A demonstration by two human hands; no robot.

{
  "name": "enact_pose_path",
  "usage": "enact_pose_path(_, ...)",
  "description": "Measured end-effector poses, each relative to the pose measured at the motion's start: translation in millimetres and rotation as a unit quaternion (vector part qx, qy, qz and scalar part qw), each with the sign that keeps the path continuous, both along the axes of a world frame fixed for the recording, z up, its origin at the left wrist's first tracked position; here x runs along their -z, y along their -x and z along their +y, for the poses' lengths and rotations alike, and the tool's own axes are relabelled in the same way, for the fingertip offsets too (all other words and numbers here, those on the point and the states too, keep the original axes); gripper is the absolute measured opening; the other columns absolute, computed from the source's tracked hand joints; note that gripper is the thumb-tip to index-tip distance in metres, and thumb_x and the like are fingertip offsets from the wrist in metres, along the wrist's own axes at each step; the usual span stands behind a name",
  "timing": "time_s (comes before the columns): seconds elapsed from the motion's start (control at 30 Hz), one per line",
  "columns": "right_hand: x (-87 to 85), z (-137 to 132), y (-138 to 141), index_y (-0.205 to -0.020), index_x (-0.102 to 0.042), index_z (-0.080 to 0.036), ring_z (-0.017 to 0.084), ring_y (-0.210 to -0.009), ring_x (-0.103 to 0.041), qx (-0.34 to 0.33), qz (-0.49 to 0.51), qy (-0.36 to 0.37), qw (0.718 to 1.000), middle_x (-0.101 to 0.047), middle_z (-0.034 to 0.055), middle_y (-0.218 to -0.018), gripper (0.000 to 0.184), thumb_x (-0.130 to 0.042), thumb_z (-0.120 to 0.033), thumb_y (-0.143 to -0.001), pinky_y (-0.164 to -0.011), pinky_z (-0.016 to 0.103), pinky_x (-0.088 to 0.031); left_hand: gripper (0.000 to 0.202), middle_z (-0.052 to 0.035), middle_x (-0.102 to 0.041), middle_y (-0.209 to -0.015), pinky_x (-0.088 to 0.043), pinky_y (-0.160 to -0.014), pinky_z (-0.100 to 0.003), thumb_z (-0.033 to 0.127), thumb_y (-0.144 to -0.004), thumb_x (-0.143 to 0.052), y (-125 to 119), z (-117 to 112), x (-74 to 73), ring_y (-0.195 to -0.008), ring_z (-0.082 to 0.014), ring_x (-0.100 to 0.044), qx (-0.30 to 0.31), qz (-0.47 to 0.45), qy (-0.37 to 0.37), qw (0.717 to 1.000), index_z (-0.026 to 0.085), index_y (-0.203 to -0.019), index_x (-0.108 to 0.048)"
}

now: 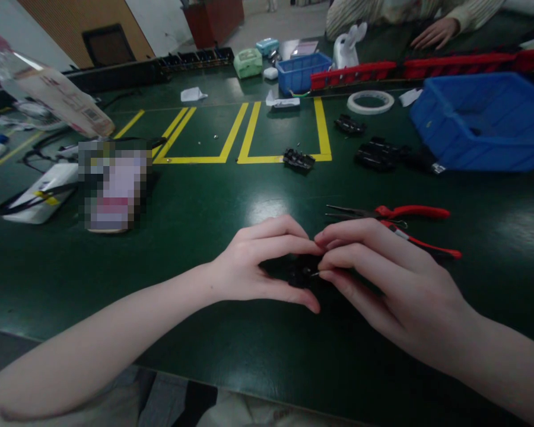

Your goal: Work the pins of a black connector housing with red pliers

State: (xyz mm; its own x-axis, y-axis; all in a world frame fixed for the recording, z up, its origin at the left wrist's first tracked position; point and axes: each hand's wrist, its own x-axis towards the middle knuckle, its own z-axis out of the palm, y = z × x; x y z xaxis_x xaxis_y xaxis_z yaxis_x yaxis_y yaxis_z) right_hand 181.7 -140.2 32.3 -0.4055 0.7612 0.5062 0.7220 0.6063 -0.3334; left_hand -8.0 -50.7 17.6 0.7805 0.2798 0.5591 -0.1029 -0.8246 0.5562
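Observation:
My left hand [260, 264] and my right hand [382, 284] meet low over the dark green table [204, 237], fingers curled round a small black part [300, 271] held between them. The left thumb runs under the part, and the right fingertips press on its right side, where a thin metal pin shows. Most of the part is hidden by my fingers. Just beyond my right hand lie red-handled pliers [400, 222], flat on the table.
Several black parts [299, 160] lie near the yellow floor-style markings [249, 133]. A large blue bin [485, 121] stands at the right, a smaller blue bin [302, 71] and a tape roll [370, 102] further back. Another person's hand [434, 32] rests at the far edge.

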Motion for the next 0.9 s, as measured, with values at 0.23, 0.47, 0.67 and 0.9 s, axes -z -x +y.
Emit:
enact_pose_path(0.23,0.9,-0.3,3.1,-0.087,-0.057,-0.014,0.017,-0.083,-0.059,0.001,-0.032,-0.028,0.999,-0.061,0.0097,-0.099,0.008,-0.049,-0.012,-0.087,-0.068,0.03,-0.049,0.045,-0.0076,-0.06,-0.091,-0.053,-0.071,-0.026,0.036,-0.07,-0.077,-1.2,-0.9,2.4,-0.082,-0.0149,-0.059,-0.002,0.015,0.007,1.0,0.01,-0.102,-0.06)
enact_pose_path(0.47,12.3,3.5,3.3,-0.084,-0.058,-0.018,0.015,-0.092,-0.057,0.006,0.056,0.056,0.997,-0.057,0.0067,-0.102,0.007,-0.052,-0.015,-0.086,-0.077,0.031,-0.049,0.043,-0.0069,-0.06,-0.093,-0.053,-0.072,-0.027,0.033,-0.069,-0.077,-1.5,-0.1,5.7,-0.084,-0.0155,-0.059,-0.023,0.043,0.015,0.999,0.012,-0.103,-0.06)
enact_pose_path(0.67,20.2,10.2,4.5,-0.075,-0.061,-0.019,0.014,-0.09,-0.058,0.013,0.157,0.101,0.982,-0.058,0.0034,-0.095,0.007,-0.06,-0.016,-0.081,-0.078,0.029,-0.049,0.043,-0.0054,-0.059,-0.09,-0.052,-0.069,-0.026,0.033,-0.069,-0.078,-1.1,1.2,4.3,-0.081,-0.0148,-0.058,-0.032,0.039,0.03,0.998,0.013,-0.103,-0.062)
enact_pose_path(0.9,18.3,9.4,2.9,-0.076,-0.065,-0.02,0.014,-0.091,-0.059,0.003,0.202,0.125,0.971,-0.058,0.0033,-0.096,0.003,-0.063,-0.018,-0.079,-0.078,0.029,-0.051,0.042,-0.0054,-0.06,-0.09,-0.053,-0.07,-0.027,0.035,-0.07,-0.077,-2.1,1.7,1.6,-0.081,-0.0152,-0.059,-0.039,0.033,0.013,0.999,0.014,-0.104,-0.062)
